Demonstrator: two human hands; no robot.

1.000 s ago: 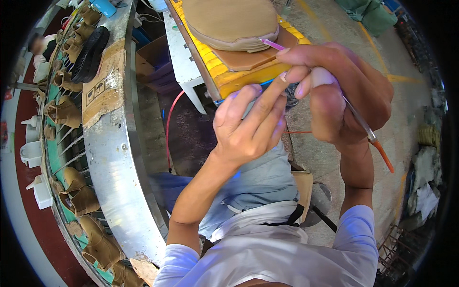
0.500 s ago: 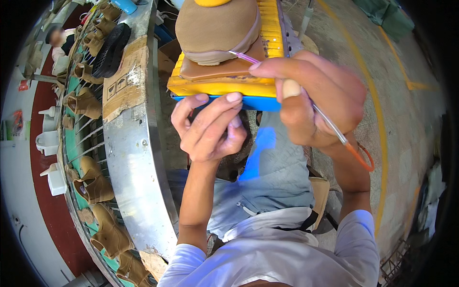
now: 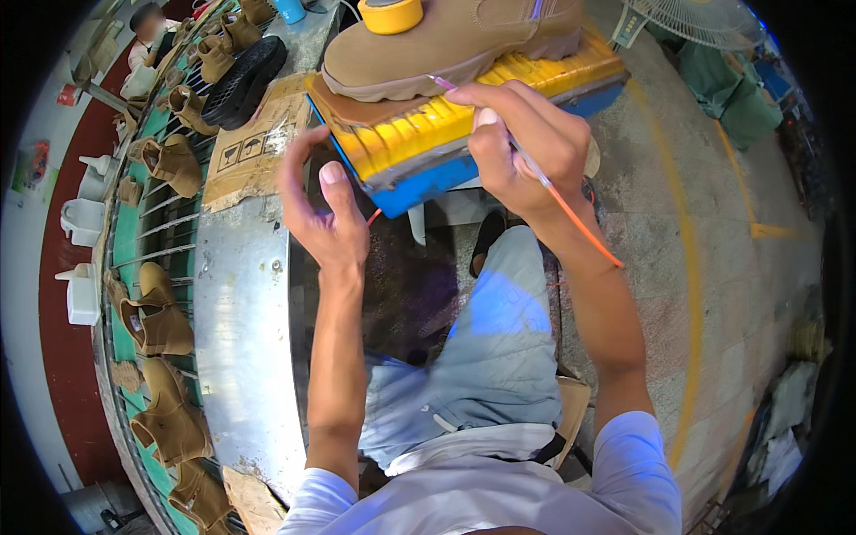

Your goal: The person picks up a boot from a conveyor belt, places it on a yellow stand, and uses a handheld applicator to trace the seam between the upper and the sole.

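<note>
My right hand (image 3: 532, 152) pinches a slim pen (image 3: 528, 164) with a pinkish tip and a long orange tail. Its tip meets the pale lower edge of a tan boot (image 3: 419, 55) near the toe side. The boot lies side-on, toe to the left, on a ribbed yellow block (image 3: 419, 134) with a blue base (image 3: 419, 189). A yellow round pad (image 3: 390, 16) rests on top of the boot. My left hand (image 3: 325, 209) is open by the block's left corner, thumb raised and fingers apart; whether a fingertip touches the block I cannot tell.
Left of me runs a metal-topped bench (image 3: 245, 294) with cardboard (image 3: 254, 143) and a black sole (image 3: 245, 82). Beyond it, a rack holds several tan boots (image 3: 169, 410) beside white bottles (image 3: 83, 294). A fan (image 3: 704, 20) stands at the far right; a person (image 3: 147, 40) is far left.
The block and boot have turned, so the toe that faced me now points left. My left hand has moved from the block's front edge to its left corner and spread. The right keeps the pen.
</note>
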